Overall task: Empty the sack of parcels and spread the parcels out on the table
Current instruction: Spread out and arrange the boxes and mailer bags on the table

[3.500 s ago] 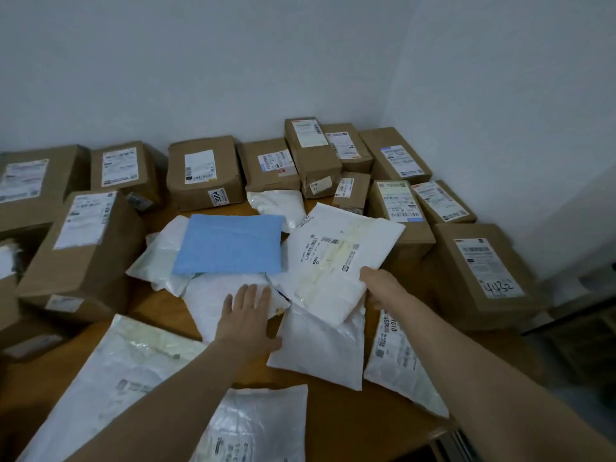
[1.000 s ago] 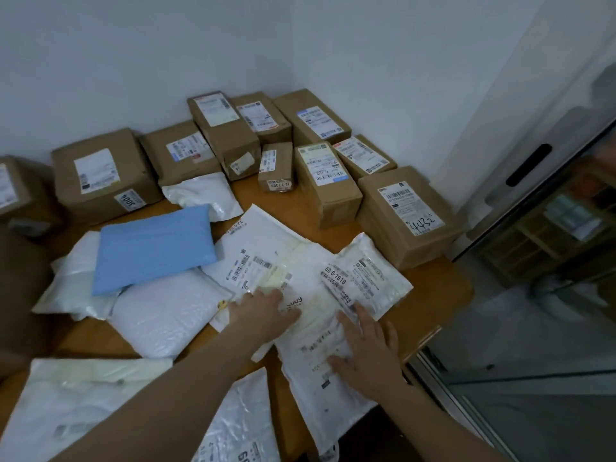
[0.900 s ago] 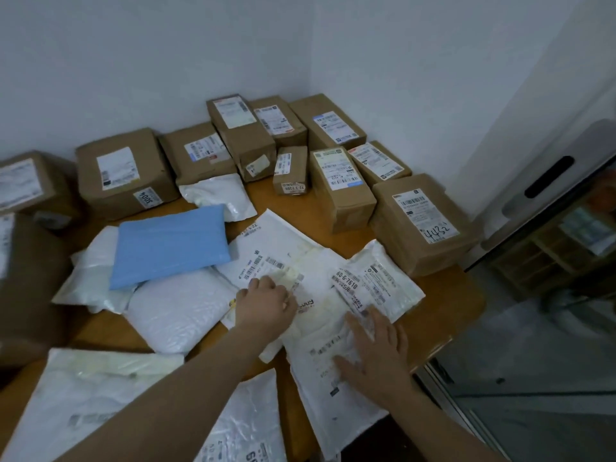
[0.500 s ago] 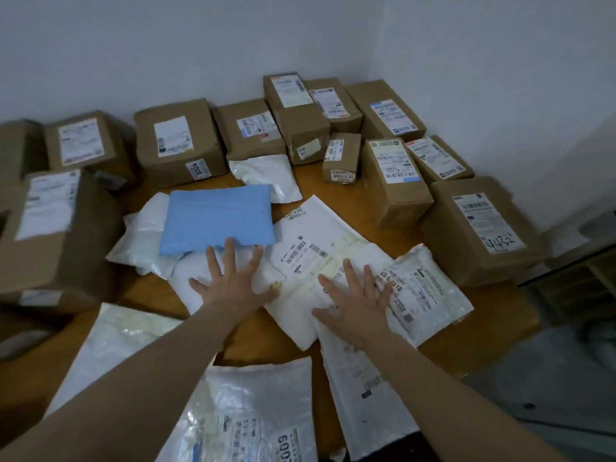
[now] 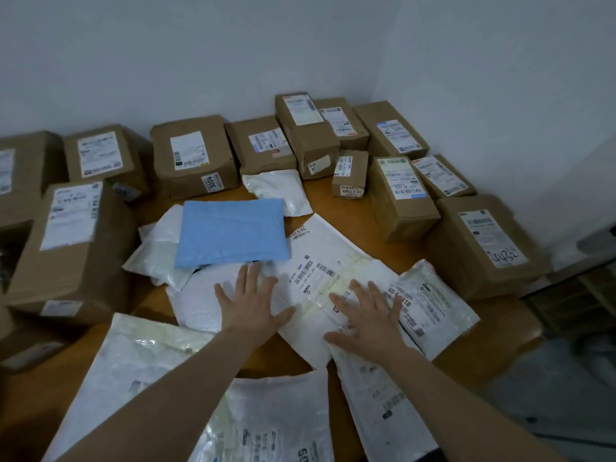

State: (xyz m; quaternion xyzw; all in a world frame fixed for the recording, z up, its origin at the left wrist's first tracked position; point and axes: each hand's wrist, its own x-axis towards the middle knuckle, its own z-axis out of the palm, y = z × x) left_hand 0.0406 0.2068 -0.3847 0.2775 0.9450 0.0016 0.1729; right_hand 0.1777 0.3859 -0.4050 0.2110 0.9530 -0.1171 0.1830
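Both hands lie flat with the fingers spread, gripping nothing. The left hand [image 5: 248, 303] presses on a plain white padded plastic mailer [image 5: 200, 306] just below a flat light-blue padded envelope [image 5: 231, 233]. The right hand [image 5: 368, 316] rests on a large white plastic mailer with barcode labels [image 5: 320, 258] near the middle of the wooden counter [image 5: 336, 208].

No sack is in view; the parcels already cover the counter. Brown cardboard boxes [image 5: 195, 155] line the far edge and both side edges, and soft white bags fill the middle and the near edge.

The step in hand looks like the last spreading. The middle bags overlap: the blue envelope lies on white bags, and the barcoded mailer partly covers a small white bag with a printed label [image 5: 440, 305] toward the right edge.

To do it well, slide each bag outward with a flat palm, light enough to move only the top one. Bare wood shows near the far edge. Mind the near-right corner, where one bag already hangs over.
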